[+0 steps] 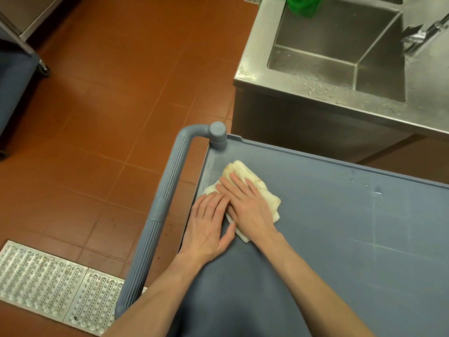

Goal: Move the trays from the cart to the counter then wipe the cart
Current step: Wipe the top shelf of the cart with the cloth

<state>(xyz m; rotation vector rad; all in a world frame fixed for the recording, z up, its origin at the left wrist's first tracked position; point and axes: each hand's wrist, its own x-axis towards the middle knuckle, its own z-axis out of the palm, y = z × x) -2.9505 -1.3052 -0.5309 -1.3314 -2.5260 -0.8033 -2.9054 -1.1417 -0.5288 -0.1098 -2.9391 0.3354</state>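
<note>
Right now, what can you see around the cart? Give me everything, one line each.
cart top: one, grey-blue, lower right, no trays on it
cart handle: one, grey-blue, ribbed, along the cart's left edge
cloth: one, off-white with stains, folded, near the cart's far left corner
sink: one, steel, wet, upper right
faucet: one, metal, far right over the sink
green item: one, on the sink's far rim
floor drain grate: one, metal, lower left
floor: red-brown tile
hands: left hand and right hand, both flat on the cloth
</note>
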